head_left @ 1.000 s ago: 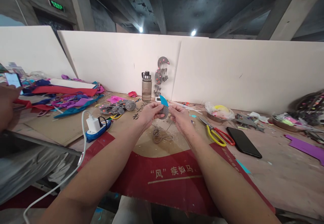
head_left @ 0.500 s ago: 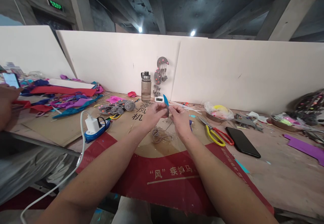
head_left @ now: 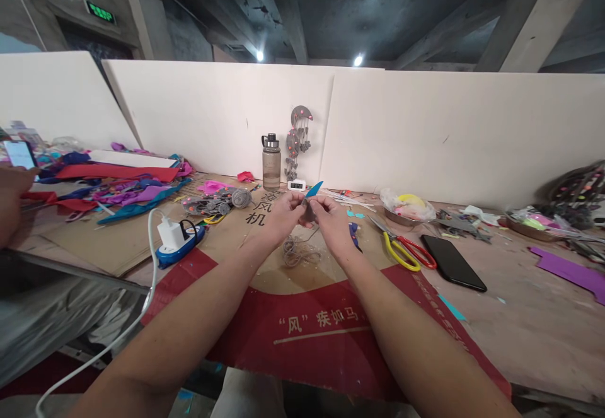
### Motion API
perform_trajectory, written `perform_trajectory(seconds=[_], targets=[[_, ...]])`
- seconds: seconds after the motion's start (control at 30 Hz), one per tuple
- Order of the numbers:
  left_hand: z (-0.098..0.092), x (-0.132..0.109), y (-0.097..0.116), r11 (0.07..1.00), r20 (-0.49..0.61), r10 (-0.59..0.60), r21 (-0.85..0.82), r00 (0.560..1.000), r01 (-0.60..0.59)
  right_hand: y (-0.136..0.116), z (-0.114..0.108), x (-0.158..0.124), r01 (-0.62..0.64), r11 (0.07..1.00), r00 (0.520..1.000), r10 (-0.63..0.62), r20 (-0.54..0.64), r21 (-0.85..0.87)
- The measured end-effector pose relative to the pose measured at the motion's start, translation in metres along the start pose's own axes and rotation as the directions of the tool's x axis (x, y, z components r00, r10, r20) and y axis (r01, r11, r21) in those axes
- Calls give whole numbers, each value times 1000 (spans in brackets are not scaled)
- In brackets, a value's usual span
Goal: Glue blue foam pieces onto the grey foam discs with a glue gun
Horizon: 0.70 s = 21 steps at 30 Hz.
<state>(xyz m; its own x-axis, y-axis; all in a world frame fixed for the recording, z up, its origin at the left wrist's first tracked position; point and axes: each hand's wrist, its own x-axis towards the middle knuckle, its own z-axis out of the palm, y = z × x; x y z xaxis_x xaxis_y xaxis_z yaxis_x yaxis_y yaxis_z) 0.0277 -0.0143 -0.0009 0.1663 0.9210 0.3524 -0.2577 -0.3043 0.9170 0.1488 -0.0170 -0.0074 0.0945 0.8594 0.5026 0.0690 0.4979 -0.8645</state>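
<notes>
My left hand and my right hand meet above the flattened cardboard, fingers pinched together. Between them they hold a small grey felt piece with a blue leaf-shaped bit sticking up from it. A thin string runs down from the piece to a loose coil of twine lying on the cardboard just below my hands.
Yellow and red scissors and a black phone lie to the right. A water bottle and a grey hanging ornament stand at the white board. A charger on a power strip sits left, by coloured felt scraps. Another person's hand holds a phone at far left.
Both hands have turned the grey piece: the blue bit went from broad-side up to edge-on, then tilted to the right. The hands have drawn slightly closer together.
</notes>
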Motion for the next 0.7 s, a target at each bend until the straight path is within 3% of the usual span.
perform_trajectory(seconds=[0.17, 0.43, 0.7], targets=[[0, 1, -2, 989, -32, -16, -144, 999, 11, -5, 0, -3, -6, 1000, 1000, 6, 8, -17], [-1, 3, -2, 985, -117, -13, -170, 993, -7, -2, 1, -4, 27, 999, 999, -26, 28, -23], [0, 2, 1, 976, -111, -7, -216, 994, -18, -3, 1, -3, 30, 999, 1000, -30, 9, -12]])
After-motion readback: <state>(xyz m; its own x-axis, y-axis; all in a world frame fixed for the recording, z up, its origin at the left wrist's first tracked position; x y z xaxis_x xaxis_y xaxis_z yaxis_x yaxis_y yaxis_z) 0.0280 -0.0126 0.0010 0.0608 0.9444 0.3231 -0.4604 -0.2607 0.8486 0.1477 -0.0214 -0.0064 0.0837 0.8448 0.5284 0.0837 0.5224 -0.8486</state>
